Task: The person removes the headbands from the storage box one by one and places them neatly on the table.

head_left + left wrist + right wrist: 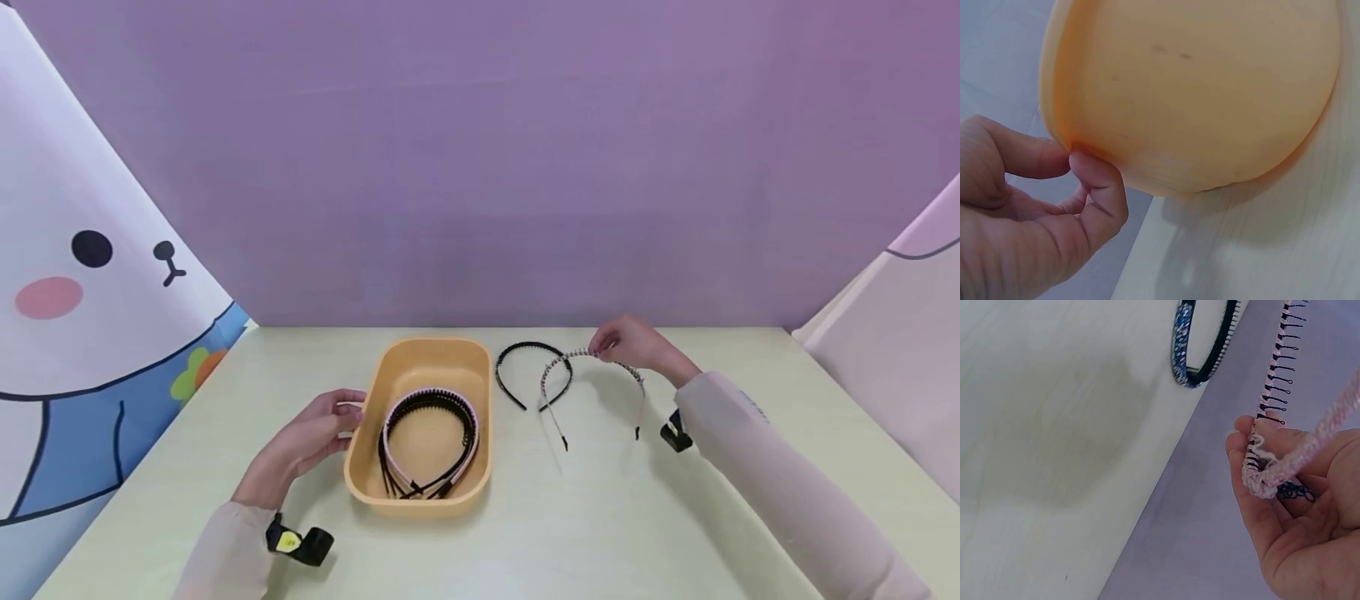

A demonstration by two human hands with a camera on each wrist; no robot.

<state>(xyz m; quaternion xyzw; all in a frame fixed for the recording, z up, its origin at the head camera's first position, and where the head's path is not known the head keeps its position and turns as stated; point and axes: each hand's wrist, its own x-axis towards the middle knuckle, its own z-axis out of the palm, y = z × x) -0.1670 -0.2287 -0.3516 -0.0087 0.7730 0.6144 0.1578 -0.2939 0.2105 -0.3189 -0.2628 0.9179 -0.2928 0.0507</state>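
In the left wrist view, my left hand (1041, 206) pinches the rim of a yellow-orange plastic tray (1197, 112) between thumb and finger. The head view has this tray left of centre, with several headbands (433, 398), black and pale pink, stacked inside. My right hand (636, 345) grips a pink headband with small comb teeth (1310, 449) near the top of its arch, its two ends pointing down toward the table. Just left of it, a black headband with glittery blue on its outer side (1181, 347) lies on the table.
The pale table (570, 533) meets a purple backdrop (480, 208) at its far edge. A cloth with a cartoon face (90, 333) hangs on the left, and another pale cloth (900, 342) hangs on the right. A black band (300, 543) is on the left wrist.
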